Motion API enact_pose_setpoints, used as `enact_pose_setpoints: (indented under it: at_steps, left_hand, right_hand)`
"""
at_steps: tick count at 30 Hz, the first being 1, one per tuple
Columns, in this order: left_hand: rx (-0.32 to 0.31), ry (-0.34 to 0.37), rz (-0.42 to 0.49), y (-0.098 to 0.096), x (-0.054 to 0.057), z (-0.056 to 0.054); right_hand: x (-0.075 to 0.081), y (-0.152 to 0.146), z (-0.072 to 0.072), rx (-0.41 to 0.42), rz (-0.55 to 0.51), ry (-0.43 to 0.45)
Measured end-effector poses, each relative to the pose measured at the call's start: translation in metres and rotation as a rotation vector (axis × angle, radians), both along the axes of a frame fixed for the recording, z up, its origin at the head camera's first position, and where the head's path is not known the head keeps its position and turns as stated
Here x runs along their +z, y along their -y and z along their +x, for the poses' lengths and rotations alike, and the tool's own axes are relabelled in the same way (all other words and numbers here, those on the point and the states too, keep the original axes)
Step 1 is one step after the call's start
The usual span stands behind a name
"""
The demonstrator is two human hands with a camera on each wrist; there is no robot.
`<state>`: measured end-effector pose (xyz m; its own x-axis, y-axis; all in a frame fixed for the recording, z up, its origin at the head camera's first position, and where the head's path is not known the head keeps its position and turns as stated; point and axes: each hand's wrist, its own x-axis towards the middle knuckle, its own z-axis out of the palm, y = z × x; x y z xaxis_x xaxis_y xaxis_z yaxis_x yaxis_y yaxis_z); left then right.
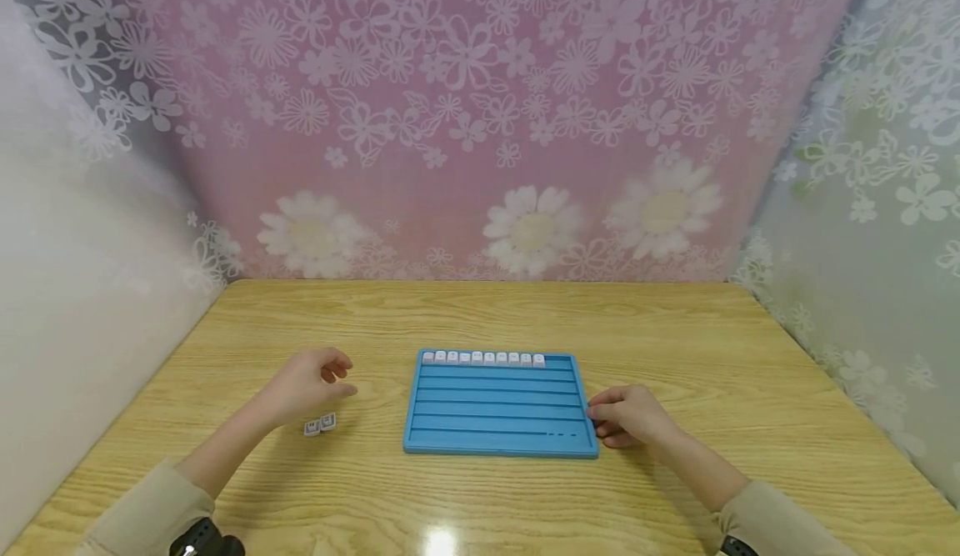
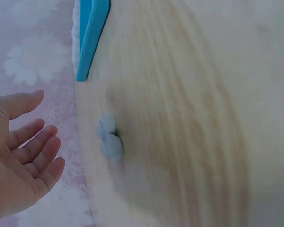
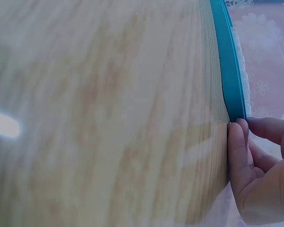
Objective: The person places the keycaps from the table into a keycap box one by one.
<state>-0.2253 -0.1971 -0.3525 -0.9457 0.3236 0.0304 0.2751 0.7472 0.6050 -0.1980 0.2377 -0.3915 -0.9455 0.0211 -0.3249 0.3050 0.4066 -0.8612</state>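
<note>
A blue tray with ridged rows lies on the table, several white keycaps lined up along its far row. My right hand pinches the tray's right edge; in the right wrist view the thumb is on the rim and the fingers are against the side. Left of the tray, my left hand hovers with relaxed, parted fingers and nothing in them. Two loose keycaps sit side by side on the table just below that hand. They look blurred in the left wrist view, beside the open palm.
The wood-grain table runs back to a pink flowered curtain. Pale flowered panels stand at the left and right. A bright light reflection shows at the table's near side.
</note>
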Motion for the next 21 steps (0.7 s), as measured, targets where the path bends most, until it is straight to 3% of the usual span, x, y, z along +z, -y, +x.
enact_pose_setpoints:
  at_steps: [6,12,21]
  left_hand:
    - [-0.002,0.025,-0.021,0.015,-0.007,0.011]
    - [-0.003,0.116,-0.042,0.020,-0.016,0.013]
    - [-0.013,0.160,-0.021,0.021,-0.025,0.017]
  right_hand:
    - [0.000,0.000,0.000,0.007,0.007,-0.005]
    - [0.000,0.000,0.001,-0.006,0.003,0.005]
    - [0.000,0.000,0.000,-0.005,0.005,-0.002]
